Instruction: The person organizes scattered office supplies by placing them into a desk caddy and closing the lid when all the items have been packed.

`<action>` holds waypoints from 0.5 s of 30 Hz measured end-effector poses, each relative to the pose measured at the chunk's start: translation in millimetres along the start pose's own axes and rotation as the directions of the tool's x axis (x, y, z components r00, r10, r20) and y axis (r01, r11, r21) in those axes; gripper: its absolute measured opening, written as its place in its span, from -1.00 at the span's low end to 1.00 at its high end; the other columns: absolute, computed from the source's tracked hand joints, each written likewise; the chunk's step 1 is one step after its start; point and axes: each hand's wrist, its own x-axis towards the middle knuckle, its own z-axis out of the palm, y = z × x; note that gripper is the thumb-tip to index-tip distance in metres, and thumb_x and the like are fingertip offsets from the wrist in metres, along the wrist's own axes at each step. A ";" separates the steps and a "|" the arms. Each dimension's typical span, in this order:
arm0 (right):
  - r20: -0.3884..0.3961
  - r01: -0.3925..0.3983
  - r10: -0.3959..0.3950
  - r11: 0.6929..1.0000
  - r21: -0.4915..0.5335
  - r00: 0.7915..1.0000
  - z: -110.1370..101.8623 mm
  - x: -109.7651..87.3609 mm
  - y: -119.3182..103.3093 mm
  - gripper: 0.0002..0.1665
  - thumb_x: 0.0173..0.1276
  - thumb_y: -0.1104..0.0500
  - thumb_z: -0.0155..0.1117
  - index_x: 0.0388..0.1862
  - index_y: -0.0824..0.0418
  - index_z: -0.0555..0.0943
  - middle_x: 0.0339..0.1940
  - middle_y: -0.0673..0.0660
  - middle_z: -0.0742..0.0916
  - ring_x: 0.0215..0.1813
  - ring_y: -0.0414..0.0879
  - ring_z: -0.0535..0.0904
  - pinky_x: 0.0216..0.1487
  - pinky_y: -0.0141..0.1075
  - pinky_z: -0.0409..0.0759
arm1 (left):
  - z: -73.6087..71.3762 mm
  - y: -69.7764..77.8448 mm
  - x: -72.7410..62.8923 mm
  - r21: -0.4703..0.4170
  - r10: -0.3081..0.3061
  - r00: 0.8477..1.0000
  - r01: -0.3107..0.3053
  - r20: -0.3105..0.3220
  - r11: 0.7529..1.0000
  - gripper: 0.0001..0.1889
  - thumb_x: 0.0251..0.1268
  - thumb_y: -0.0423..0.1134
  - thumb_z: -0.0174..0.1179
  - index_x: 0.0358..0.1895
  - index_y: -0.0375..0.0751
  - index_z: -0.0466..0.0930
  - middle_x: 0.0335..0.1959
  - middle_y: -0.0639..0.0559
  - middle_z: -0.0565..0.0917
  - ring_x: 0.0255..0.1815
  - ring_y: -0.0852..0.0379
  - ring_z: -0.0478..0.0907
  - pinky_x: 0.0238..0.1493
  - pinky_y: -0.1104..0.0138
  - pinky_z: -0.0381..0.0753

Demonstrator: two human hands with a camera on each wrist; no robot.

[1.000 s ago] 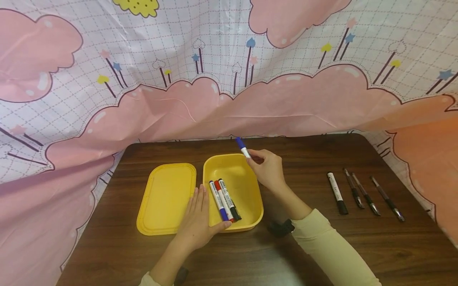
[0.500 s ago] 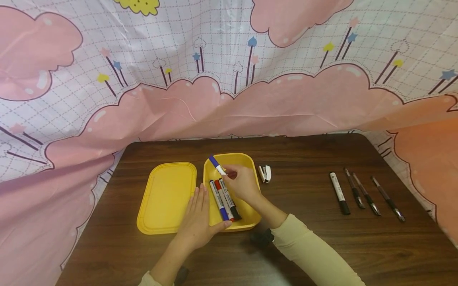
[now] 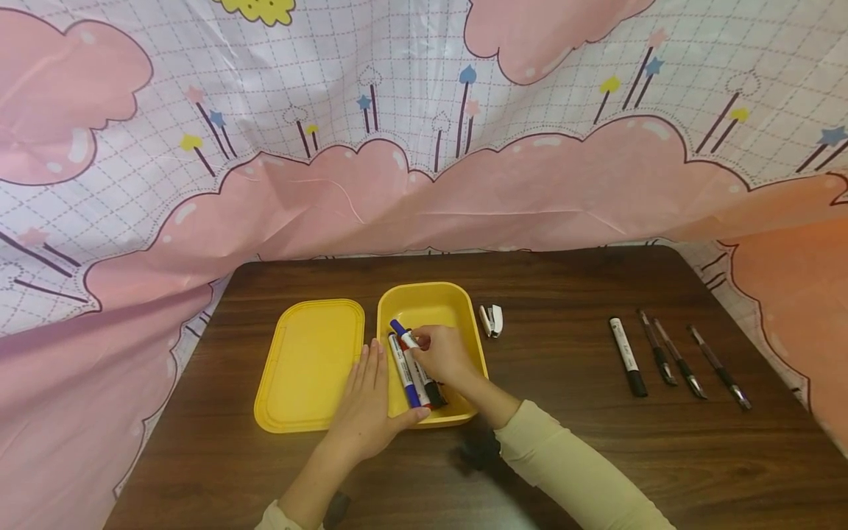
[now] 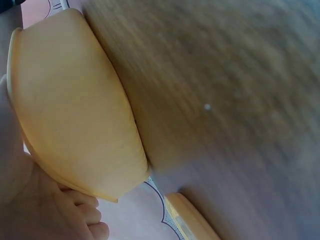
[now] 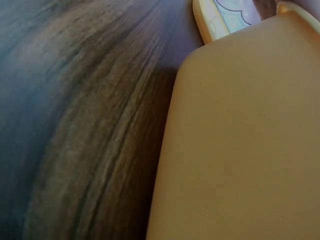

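A yellow plastic box (image 3: pixel 433 294) stands on the table, its outer wall (image 4: pixel 75 110) filling much of the left wrist view. My right hand (image 3: pixel 445 359) reaches inside it and pinches a blue-capped whiteboard marker (image 3: pixel 398 328) low over the other markers. Under and beside it lie a second blue-capped marker (image 3: pixel 403 372), a red marker and a black-capped marker (image 3: pixel 433 393), the last two partly covered. My left hand (image 3: pixel 363 412) rests along the box's left and near rim, fingers straight and thumb at the front edge. The right wrist view shows only the box's wall (image 5: pixel 240 125) and table.
A yellow lid (image 3: pixel 310 364) lies flat left of the box. Just right of the box sits a small white stapler (image 3: pixel 492 321). Farther right lie a black-capped marker (image 3: pixel 627 357) and several pens (image 3: pixel 679 359) on the dark wooden table (image 3: pixel 563 456). A patterned curtain (image 3: pixel 424 199) hangs behind.
My right hand has brought the blue-capped marker from above the box's far right rim down and toward me among the other markers. The stapler has come into view. My left hand has stayed put.
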 end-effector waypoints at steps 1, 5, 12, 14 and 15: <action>0.002 -0.002 0.002 1.000 -0.003 1.000 -0.1 0.1 0.0 -0.68 0.21 0.23 0.40 -0.03 0.27 0.70 -0.23 0.19 0.79 -0.25 -0.07 0.69 -0.19 -0.26 0.73 | -0.1 0.1 0.0 -0.001 0.000 1.000 0.000 -0.002 1.000 0.25 0.06 0.52 0.06 0.54 -0.35 -0.24 0.60 -0.24 -0.23 0.62 -0.16 -0.31 0.59 -0.03 -0.12; 0.004 0.007 -0.007 1.000 -0.017 1.000 -0.5 0.2 0.3 -0.67 0.23 0.19 0.39 -0.04 0.28 0.70 -0.24 0.18 0.79 -0.26 -0.08 0.70 -0.19 -0.27 0.73 | -0.5 0.1 -0.5 0.004 0.001 1.000 -0.001 -0.002 1.000 0.24 0.07 0.51 0.08 0.54 -0.36 -0.24 0.60 -0.24 -0.24 0.62 -0.15 -0.32 0.59 -0.02 -0.14; -0.025 0.062 -0.063 0.998 -0.025 0.998 -0.1 0.2 1.5 -0.69 0.22 0.20 0.39 -0.08 0.32 0.71 -0.31 0.17 0.79 -0.27 -0.06 0.70 -0.23 -0.25 0.72 | -1.0 -0.4 -1.7 0.009 0.015 1.000 -0.015 -0.008 1.000 0.25 0.07 0.54 0.02 0.54 -0.37 -0.23 0.59 -0.24 -0.27 0.62 -0.13 -0.34 0.60 0.00 -0.16; -0.019 0.052 -0.052 0.998 -0.021 0.998 -0.4 -0.2 0.8 -0.68 0.22 0.19 0.39 -0.07 0.31 0.71 -0.29 0.18 0.79 -0.26 -0.06 0.70 -0.19 -0.23 0.72 | -1.1 -0.4 -1.9 0.010 0.016 1.000 -0.016 -0.011 1.000 0.24 0.07 0.54 0.02 0.54 -0.37 -0.22 0.59 -0.24 -0.26 0.62 -0.14 -0.33 0.60 0.00 -0.15; -0.017 0.047 -0.047 0.999 -0.019 0.999 -0.5 -0.3 0.6 -0.68 0.22 0.19 0.39 -0.06 0.31 0.71 -0.28 0.18 0.79 -0.26 -0.06 0.70 -0.19 -0.23 0.72 | -1.1 -0.5 -1.9 0.011 0.015 1.000 -0.015 -0.009 1.000 0.24 0.07 0.54 0.01 0.54 -0.36 -0.23 0.59 -0.23 -0.26 0.62 -0.13 -0.33 0.60 0.00 -0.15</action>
